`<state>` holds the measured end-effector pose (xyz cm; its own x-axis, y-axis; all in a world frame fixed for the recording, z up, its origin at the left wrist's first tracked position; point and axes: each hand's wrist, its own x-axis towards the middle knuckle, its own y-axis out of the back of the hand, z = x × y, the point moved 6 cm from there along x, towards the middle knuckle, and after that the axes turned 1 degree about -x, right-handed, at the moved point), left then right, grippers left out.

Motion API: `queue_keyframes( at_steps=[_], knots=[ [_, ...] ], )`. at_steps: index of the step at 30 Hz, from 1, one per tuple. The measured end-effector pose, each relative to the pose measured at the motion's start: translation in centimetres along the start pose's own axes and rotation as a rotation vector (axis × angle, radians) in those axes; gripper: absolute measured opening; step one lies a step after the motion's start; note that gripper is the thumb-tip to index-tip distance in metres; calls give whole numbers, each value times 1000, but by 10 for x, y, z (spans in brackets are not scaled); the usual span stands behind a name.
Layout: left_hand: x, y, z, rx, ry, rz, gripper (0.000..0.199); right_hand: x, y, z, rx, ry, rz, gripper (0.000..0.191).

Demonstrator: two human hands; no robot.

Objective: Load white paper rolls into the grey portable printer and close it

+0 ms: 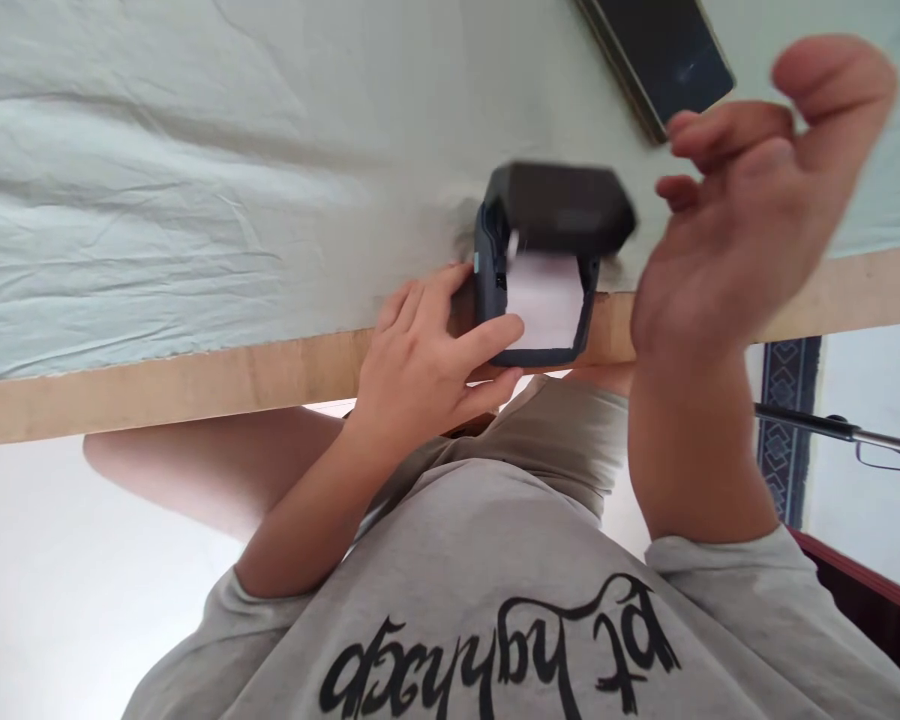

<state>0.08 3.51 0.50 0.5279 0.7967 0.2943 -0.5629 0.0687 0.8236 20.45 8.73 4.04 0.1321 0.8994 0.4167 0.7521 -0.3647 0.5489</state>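
Observation:
A small dark portable printer [482,265] sits at the table's front edge, its lid [562,207] raised and blurred. A white paper roll [546,300] lies inside the open bay. Around the printer's near left corner is my left hand [427,365]; one fingertip overlaps the paper and another digit lies at the front side. To the right of the lid, my right hand [742,220] is raised above the table, palm showing and fingers loosely bent apart. Nothing shows in the right hand, and a gap separates it from the lid.
Behind my right hand, a dark phone-like slab [667,55] lies on the table. A pale green, wrinkled cloth [195,180] covers the tabletop, bordered by a wooden front edge [300,375]. My legs are below that edge. A thin dark rod [810,422] shows at right.

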Motion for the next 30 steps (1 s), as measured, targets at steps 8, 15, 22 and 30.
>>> queue_keyframes(
  at_steps=[8,15,22,30],
  knots=[
    [-3,-2,-3,-40,30,-11,29,-22,-16,16,146,13,-192,47],
    [-1,0,1,41,0,68,62,-14,-23,13,361,-269,-478,47],
    [2,4,3,66,-2,102,58,-11,-21,6,370,-316,-572,45],
    [3,2,2,64,7,110,73,-19,-24,12,214,-182,-458,53]
  ],
)
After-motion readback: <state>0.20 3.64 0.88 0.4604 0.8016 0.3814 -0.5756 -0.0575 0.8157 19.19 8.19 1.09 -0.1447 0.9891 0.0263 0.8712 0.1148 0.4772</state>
